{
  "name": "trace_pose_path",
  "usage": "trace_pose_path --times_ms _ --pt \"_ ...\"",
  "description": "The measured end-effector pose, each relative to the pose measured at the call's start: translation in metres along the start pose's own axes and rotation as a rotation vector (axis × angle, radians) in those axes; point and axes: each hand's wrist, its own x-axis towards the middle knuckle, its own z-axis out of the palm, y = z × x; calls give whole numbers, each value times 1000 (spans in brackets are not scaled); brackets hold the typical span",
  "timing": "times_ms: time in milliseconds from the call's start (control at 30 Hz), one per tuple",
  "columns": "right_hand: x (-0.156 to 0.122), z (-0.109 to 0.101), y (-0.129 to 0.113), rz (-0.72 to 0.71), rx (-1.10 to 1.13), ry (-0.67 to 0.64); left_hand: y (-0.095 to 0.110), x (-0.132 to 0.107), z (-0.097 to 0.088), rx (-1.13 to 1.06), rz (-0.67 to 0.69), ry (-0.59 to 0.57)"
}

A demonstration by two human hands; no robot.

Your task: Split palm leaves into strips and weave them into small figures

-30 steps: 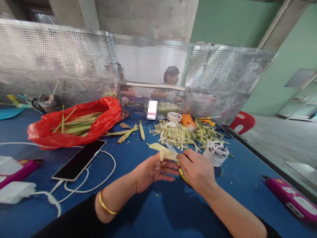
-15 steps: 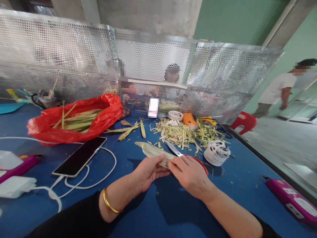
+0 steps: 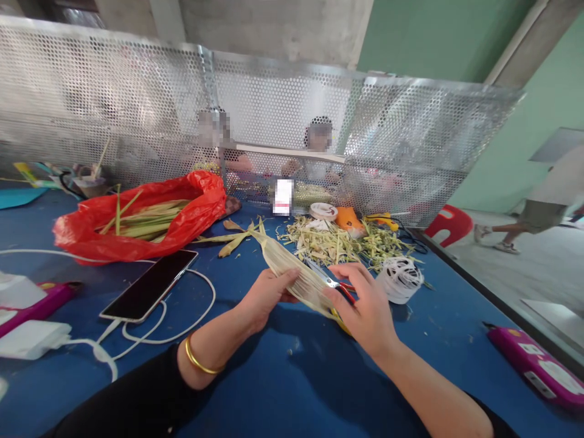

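A pale, ribbed corn husk (image 3: pixel 285 261) stretches diagonally over the blue table, its narrow tip pointing away from me. My left hand (image 3: pixel 269 296) pinches its edge near the middle, thumb on top, fingers underneath. Close to the husk's near end is my right hand (image 3: pixel 365 310), thumb at the husk and index finger raised apart from it. Red-handled scissors (image 3: pixel 331 282) lie just behind, seen through the gap between that thumb and finger; part of their handles is hidden. A yellow curved piece (image 3: pixel 342 323) peeks out below the right hand; I cannot make out what it is.
A red plastic bag (image 3: pixel 137 249) of husks and a phone (image 3: pixel 150 286) with white cables lie left. Husk scraps (image 3: pixel 319 243), a tape roll (image 3: pixel 323 211) and a white strip roll (image 3: pixel 401 280) are beyond my hands. A perforated metal screen (image 3: pixel 283 91) stands behind; a person (image 3: pixel 547 207) is at right.
The husk has turned and spread wider, its tip now farther away. My right hand has loosened, its index finger lifting off the husk. The person at right has moved farther right.
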Motion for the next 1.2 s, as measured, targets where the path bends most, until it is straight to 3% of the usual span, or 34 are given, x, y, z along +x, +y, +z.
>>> trace_pose_path --times_ms 100,167,333,567,767,967,1200 --pt "4 7 7 266 124 -262 -2 -2 1 48 40 -95" --pt "4 12 8 387 211 -357 -4 -3 2 76 49 -120" --pt "0 19 4 506 343 -291 -13 -5 7 184 -18 -196" --pt "-4 23 11 688 608 -182 -12 -3 8 122 -61 -155" --pt "-4 24 12 597 475 -200 -8 -9 9 35 -73 -246" --pt "-8 29 6 574 539 -333 -18 -8 14 194 -13 -191" --pt "-5 25 8 707 726 -108 -16 -1 11 70 -23 -104"
